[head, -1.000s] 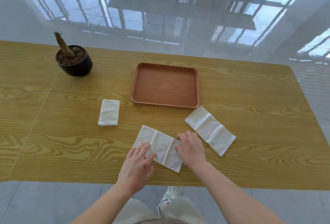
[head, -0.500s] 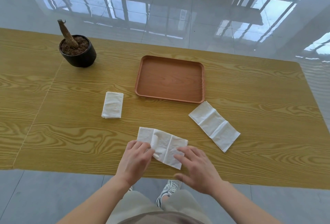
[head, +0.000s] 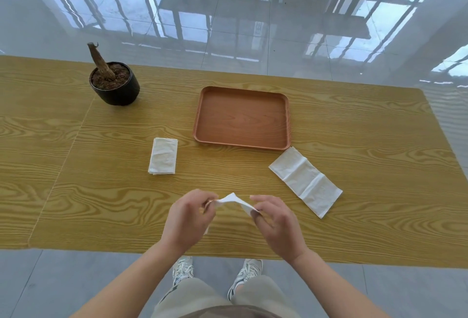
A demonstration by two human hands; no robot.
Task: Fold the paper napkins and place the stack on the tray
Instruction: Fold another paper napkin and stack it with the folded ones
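Note:
A white paper napkin (head: pixel 234 201) hangs lifted just above the table's near edge, pinched at its ends between my left hand (head: pixel 188 219) and my right hand (head: pixel 274 224); most of it is hidden behind my fingers. A folded napkin (head: pixel 163 156) lies flat to the left of the tray. An unfolded, creased napkin (head: pixel 305 181) lies slanted at the tray's near right corner. The brown wooden tray (head: pixel 200 115) sits in the middle of the table with nothing in it.
A black pot (head: pixel 115 87) with soil and a bare stump stands at the back left of the yellow wooden table (head: pixel 367 140). Beyond the table is a glossy tiled floor. My shoes show below the near edge.
The napkin lay flat under both hands before; now both hands have raised it off the table and drawn it together between them. The other two napkins and the tray have stayed put.

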